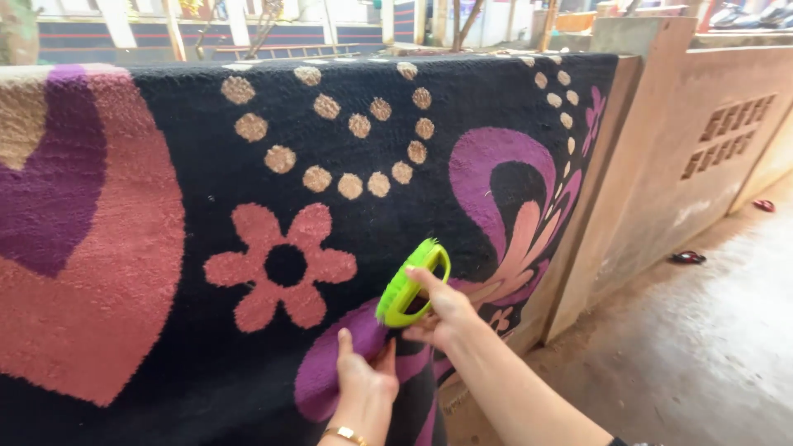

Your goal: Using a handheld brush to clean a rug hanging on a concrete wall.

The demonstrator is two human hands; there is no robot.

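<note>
Left hand: the left hand (363,376), a thin gold bracelet (345,433) worn at the wrist, is seen lowest in the frame, its fingers pinched narrowly on a fold of the rug's purple patch.
Right hand: the right hand (442,314) is closed around the loop handle of a lime-green plastic scrubbing brush (410,283), the forearm stretched up from the lower right.
Brush: it is held just above the left hand, bristles turned left against the pile, between the pink flower and the purple swirl.
Rug: a thick black pile rug (206,173) patterned with a pink flower (281,266), a ring of tan dots (363,124), a purple and pink swirl (504,190) and a large pink heart (99,272) is draped over a wall.
Wall: a low buff concrete wall (661,165) with small slotted openings is shown to the right.
Ground: two small red sandals (687,258) are seen lying well apart on the pale concrete floor (702,347).
</note>
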